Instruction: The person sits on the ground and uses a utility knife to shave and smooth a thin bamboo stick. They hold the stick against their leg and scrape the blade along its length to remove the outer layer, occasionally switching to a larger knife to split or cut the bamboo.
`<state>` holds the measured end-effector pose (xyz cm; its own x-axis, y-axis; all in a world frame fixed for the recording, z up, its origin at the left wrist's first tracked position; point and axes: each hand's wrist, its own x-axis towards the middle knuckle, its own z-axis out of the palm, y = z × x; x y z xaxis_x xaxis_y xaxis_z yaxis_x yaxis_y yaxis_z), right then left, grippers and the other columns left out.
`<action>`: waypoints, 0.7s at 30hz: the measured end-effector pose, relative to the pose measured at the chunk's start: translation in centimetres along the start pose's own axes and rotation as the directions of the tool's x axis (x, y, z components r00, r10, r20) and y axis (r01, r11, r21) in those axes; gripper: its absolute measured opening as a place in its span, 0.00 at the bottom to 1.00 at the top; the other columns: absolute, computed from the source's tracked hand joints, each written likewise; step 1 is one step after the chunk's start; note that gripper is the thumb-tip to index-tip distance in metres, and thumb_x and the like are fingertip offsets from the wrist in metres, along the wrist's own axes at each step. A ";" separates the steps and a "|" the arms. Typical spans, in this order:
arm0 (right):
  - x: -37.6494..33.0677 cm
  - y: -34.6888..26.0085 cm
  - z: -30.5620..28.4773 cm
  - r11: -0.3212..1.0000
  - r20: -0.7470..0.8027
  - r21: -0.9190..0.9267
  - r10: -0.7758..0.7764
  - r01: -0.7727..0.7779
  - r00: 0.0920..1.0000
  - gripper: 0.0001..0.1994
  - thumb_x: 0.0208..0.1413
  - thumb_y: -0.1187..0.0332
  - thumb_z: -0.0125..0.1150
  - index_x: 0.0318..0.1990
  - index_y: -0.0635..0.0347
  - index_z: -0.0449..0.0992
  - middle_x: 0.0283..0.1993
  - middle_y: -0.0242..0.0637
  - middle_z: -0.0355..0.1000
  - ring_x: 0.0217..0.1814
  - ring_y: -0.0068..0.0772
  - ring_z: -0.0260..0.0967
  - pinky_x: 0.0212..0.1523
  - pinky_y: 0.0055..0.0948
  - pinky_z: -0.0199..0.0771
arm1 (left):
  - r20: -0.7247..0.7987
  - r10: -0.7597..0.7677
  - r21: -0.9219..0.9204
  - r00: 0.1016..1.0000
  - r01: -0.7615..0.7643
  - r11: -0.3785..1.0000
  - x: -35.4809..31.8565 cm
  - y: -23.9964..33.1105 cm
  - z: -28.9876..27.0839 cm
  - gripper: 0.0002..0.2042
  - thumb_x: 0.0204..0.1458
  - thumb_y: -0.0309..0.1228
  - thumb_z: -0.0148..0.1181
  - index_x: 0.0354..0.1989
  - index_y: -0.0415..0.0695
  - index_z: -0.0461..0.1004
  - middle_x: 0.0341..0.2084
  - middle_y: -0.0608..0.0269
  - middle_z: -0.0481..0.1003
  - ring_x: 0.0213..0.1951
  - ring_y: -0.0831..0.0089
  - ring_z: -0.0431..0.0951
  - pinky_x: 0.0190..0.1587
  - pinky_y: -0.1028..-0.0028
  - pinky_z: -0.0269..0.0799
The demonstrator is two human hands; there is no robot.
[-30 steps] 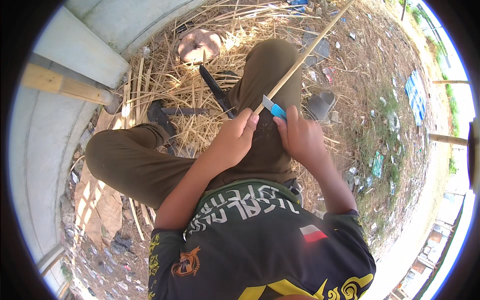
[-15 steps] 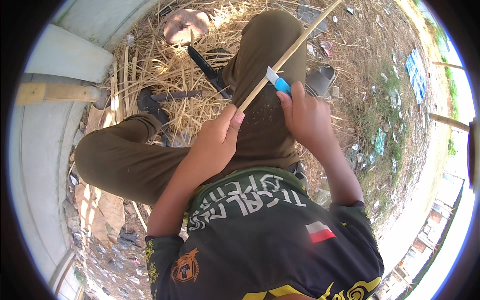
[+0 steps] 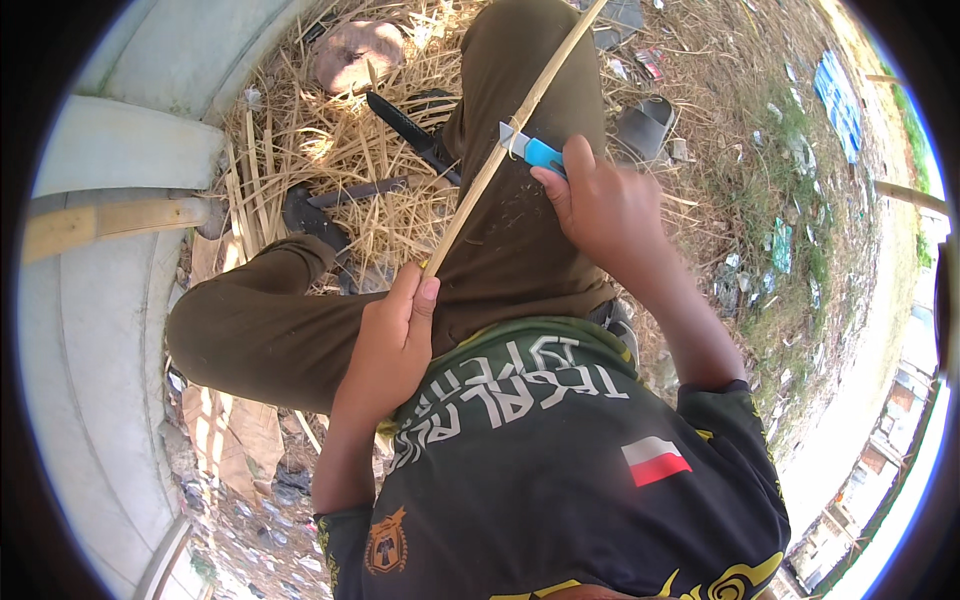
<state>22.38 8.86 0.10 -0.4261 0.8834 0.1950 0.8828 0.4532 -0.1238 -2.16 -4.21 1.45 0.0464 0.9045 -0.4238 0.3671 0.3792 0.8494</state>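
My left hand [image 3: 392, 335] is closed round the near end of a long, pale wooden stick [image 3: 466, 212], thumb along its top. The stick slants up and to the right across my raised knee and runs out of the picture at the top. In my right hand [image 3: 615, 208] is a blue utility knife [image 3: 543, 156] with its short, wide blade out. The blade [image 3: 513, 139] lies against the stick near its middle, with a thin curl of wood beside it. My right fingers are wrapped round the handle, partly hidden.
Straw-like shavings [image 3: 290, 140] cover the ground at the upper left, around a round wood block [image 3: 358, 56] and a long dark blade [image 3: 410, 130]. Pale panels [image 3: 110, 290] line the left side. A grey sandal [image 3: 643, 130] and scattered litter lie to the right.
My left hand has drawn back toward my body, pulling the stick down and to the left. The knife has shifted slightly left and stays against the stick.
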 end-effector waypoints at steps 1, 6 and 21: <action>-0.1 -0.1 0.0 1.000 0.003 0.000 0.009 -0.009 1.000 0.19 0.73 0.49 0.52 0.37 0.56 0.67 0.18 0.42 0.70 0.18 0.54 0.72 0.18 0.48 0.69 | -0.001 0.000 0.009 1.000 0.000 1.000 -0.2 0.1 -0.1 0.16 0.75 0.40 0.45 0.39 0.39 0.63 0.17 0.54 0.61 0.23 0.72 0.57 0.28 0.66 0.60; 0.5 1.4 0.4 0.978 -0.045 0.184 0.112 -0.102 0.993 0.22 0.72 0.49 0.53 0.33 0.58 0.65 0.17 0.44 0.70 0.17 0.55 0.72 0.18 0.48 0.70 | 0.042 -0.057 -0.022 0.997 0.058 0.998 -3.5 -4.0 -0.4 0.17 0.75 0.41 0.46 0.39 0.39 0.67 0.18 0.61 0.62 0.23 0.76 0.60 0.29 0.70 0.60; -0.3 0.7 -0.7 0.986 -0.022 0.159 -0.049 0.052 0.999 0.21 0.69 0.47 0.58 0.33 0.56 0.67 0.17 0.40 0.71 0.17 0.49 0.74 0.17 0.42 0.72 | 0.113 0.123 -0.286 0.986 -0.086 0.954 9.3 2.6 3.4 0.20 0.74 0.44 0.47 0.42 0.39 0.77 0.22 0.70 0.68 0.25 0.82 0.66 0.29 0.75 0.63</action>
<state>23.31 8.84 0.62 -0.4647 0.8571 0.2222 0.8166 0.5119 -0.2667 2.35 4.50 -1.34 0.1960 0.9163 -0.3493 0.0807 0.3400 0.9370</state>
